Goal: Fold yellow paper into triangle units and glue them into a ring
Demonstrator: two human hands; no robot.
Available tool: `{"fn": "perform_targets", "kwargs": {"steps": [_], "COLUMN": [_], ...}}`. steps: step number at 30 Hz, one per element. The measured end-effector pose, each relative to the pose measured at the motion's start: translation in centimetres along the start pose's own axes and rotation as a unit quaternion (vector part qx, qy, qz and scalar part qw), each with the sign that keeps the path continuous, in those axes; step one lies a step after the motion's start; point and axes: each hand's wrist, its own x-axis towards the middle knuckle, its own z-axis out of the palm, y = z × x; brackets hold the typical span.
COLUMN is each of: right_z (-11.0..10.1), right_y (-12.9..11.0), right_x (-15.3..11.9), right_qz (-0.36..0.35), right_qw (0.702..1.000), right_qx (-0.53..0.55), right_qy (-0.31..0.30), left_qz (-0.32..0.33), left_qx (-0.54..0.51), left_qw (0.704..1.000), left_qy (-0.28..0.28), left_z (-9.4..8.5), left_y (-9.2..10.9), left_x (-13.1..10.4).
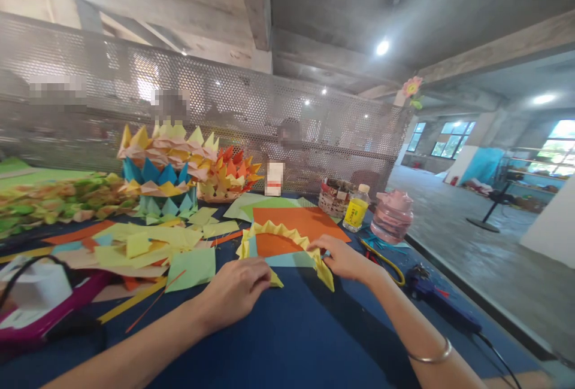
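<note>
A curved chain of folded yellow paper point(287, 231) arches over the blue tabletop point(287, 335), in front of and partly over an orange sheet point(330, 222). My left hand point(242, 290) is closed at the chain's left end, where a yellow tip shows beside the fingers. My right hand point(338, 256) has its fingers bent together on the right part of the chain, whose pointed end hangs below them. Inside the arch lies a light blue-green paper strip point(291, 259).
Paper crowns point(168, 173), loose paper point(192, 268) and folded pieces point(67, 197) lie left. A magenta object point(67, 305) is near left. At right are a yellow-labelled bottle point(356, 212), pink jug point(392, 215), scissors point(390, 267) and a corded blue tool point(442, 306). Mesh partition point(251, 102) behind.
</note>
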Motion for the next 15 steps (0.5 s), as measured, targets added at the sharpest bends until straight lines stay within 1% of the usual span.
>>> {"fn": "perform_targets", "kwargs": {"steps": [2,4,7,10,12,15], "right_z": [0.0,-0.3,-1.3,-2.9,-3.9,-4.6], "right_y": [-0.2,-0.7,-1.3,-0.8,0.6,3.4], "right_x": [-0.4,-1.3,-4.0,-8.4,-11.8,-16.7], "right_qz": [0.001,0.016,0.058,0.116,0.168,0.284], "right_qw": [1.000,0.999,0.996,0.986,0.972,0.927], "right_qx": [0.011,0.012,-0.020,-0.085,-0.140,-0.230], "right_qy": [0.008,0.029,0.063,0.078,0.084,0.086], "left_qz": [0.000,-0.004,-0.004,-0.001,0.004,0.009], "left_qx": [-0.003,-0.007,-0.012,-0.017,-0.020,-0.021], "left_qw": [1.000,1.000,1.000,1.000,1.000,1.000], "left_qy": [0.000,-0.003,-0.007,-0.009,-0.009,-0.008], "left_z": [-0.1,-0.1,-0.2,-0.1,-0.1,0.0], "left_y": [0.1,0.2,0.2,0.2,0.1,0.1], "left_x": [0.0,0.0,0.0,0.0,-0.1,-0.1]}}
